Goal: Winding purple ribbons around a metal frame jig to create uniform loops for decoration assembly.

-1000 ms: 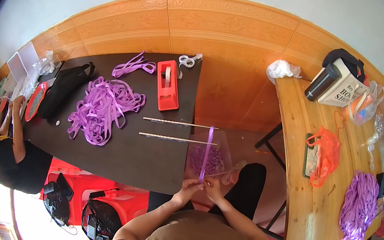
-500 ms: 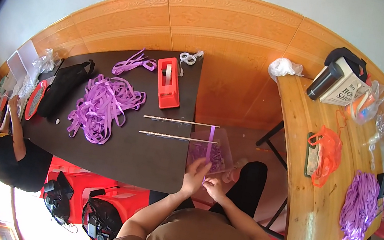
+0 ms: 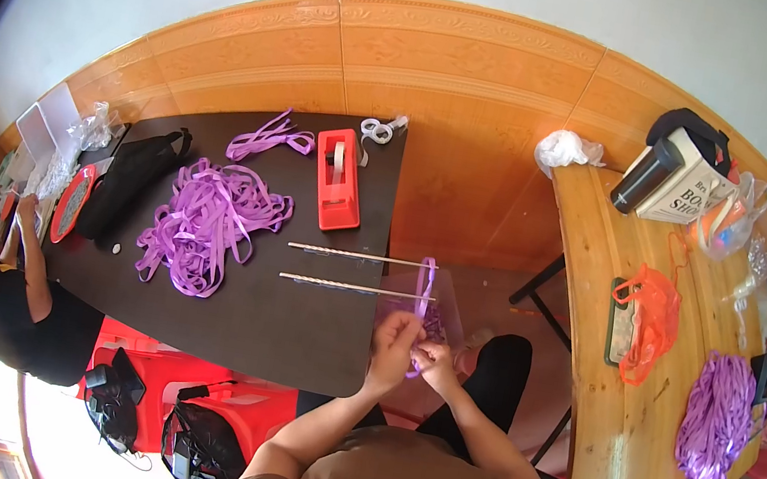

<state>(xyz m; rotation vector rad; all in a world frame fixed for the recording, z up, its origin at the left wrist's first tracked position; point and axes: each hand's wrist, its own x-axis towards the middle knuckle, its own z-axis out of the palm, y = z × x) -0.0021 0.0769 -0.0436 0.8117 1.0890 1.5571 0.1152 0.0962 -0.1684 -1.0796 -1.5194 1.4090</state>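
Two thin pale sticks (image 3: 341,253) lie parallel on the dark table and jut past its right edge. A purple ribbon (image 3: 427,282) hangs over their right ends and runs down to my hands. My left hand (image 3: 398,336) is closed on the ribbon below the nearer stick, its fingers bent. Against it, on the right, my right hand (image 3: 431,359) pinches the lower part of the ribbon, and a small curve of it shows beneath. Below the sticks stands a clear plastic box (image 3: 457,318) with purple pieces, partly hidden by my hands.
The dark table (image 3: 286,335) carries a heap of purple ribbon (image 3: 208,225), a red tape dispenser (image 3: 338,181), white scissors (image 3: 379,129) and a black pouch (image 3: 134,183). On the wooden table (image 3: 596,427) are a phone, an orange bag and a purple bundle (image 3: 716,422). People sit at both sides.
My hands have come together on the ribbon, the right one moving up slightly. The ribbon now shows a loop around the stick ends and a curve below my fingers.
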